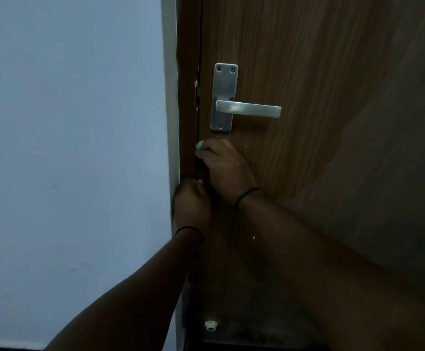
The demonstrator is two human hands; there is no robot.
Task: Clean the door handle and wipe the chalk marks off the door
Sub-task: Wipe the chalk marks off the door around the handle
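A brown wooden door [307, 72] fills the right side. On it sits a silver lever handle [249, 109] on a tall metal plate. My right hand [221, 168] is just below the plate at the door's left edge, closed around a small green thing [200, 145] whose tip sticks out; what it is I cannot tell. My left hand [191, 201] is lower, fingers curled against the door edge and frame; whether it holds anything is hidden. Small white specks [250, 238] mark the door below my hands.
A pale blue wall [67, 148] covers the left half, meeting the brown door frame [187, 97], which has chipped white spots beside the handle. A small white fitting [211, 325] sits low near the door's bottom. The lower door is in dark shadow.
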